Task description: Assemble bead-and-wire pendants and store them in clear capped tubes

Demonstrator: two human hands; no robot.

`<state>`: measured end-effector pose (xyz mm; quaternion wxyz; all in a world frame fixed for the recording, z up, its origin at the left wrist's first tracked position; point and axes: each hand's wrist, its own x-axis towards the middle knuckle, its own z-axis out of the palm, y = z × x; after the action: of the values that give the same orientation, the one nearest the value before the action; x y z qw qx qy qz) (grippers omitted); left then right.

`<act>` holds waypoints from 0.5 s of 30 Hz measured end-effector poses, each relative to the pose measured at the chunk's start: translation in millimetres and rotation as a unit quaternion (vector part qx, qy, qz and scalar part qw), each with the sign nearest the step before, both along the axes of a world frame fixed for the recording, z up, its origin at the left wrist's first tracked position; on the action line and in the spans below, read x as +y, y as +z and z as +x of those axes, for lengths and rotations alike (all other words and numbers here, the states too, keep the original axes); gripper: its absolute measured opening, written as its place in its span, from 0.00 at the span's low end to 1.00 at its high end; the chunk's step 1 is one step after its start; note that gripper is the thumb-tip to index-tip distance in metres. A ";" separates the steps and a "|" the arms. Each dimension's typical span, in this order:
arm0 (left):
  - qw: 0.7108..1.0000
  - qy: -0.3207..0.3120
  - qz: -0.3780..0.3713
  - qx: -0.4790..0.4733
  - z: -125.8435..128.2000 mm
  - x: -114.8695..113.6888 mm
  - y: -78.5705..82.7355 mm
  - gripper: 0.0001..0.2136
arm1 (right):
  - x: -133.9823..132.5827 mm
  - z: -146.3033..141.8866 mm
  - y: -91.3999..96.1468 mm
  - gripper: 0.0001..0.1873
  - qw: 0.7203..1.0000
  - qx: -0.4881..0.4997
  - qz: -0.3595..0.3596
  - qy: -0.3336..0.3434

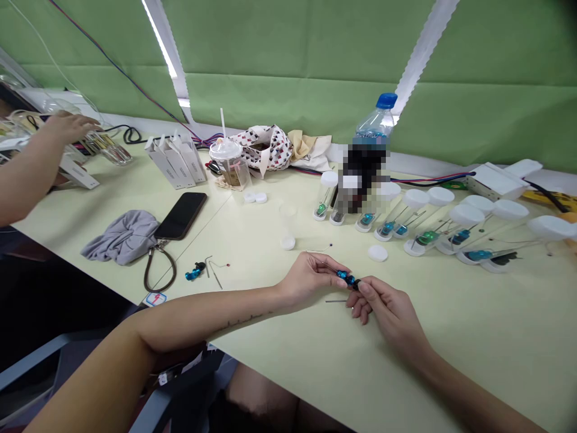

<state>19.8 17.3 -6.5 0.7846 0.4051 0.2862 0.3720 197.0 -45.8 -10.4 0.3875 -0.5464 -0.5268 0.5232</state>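
Note:
My left hand [313, 278] pinches one end of a small blue-and-black metal part [346, 277] above the table. Its black end sits between the thumb and fingers of my right hand [387, 307]. Under my hands a thin metal rod [336, 300] lies on the tabletop. Just beyond them are a thin wire piece [322, 248] with a dark tip, a clear tube [287, 231] standing on a white base, and a loose white round cap [377, 253]. Another blue-and-black part [195, 272] lies to the left beside bent metal hex keys [211, 272].
Several capped clear tubes [426, 225] with coloured parts stand at the right, before a bottle [374, 127]. At left lie a phone [181, 215], a grey scrunchie [121, 236] and white boxes [175, 161]; a drink cup [228, 162] stands behind. Another person's hand [67, 127] reaches over items far left.

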 end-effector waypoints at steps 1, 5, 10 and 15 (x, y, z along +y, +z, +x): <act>1.000 0.000 0.002 -0.001 0.0 0.0 -0.2 0.15 | 0.1 -0.2 0.4 0.23 1.000 -0.001 0.000 0.000; 1.000 0.012 0.004 0.007 -0.1 0.7 0.1 0.16 | 0.4 -1.1 1.1 0.22 1.000 0.014 0.002 -0.015; 1.000 0.017 0.007 0.021 -0.7 2.1 1.6 0.15 | 0.6 -1.8 -1.4 0.21 0.997 0.046 0.022 -0.053; 1.000 0.016 0.005 0.026 -0.2 1.9 1.0 0.15 | 0.5 -2.7 -2.8 0.18 0.997 0.045 0.027 -0.064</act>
<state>19.5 19.2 -5.6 0.7687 0.4138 0.3112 0.3757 194.4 -45.3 -13.3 0.4584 -0.5441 -0.4869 0.5067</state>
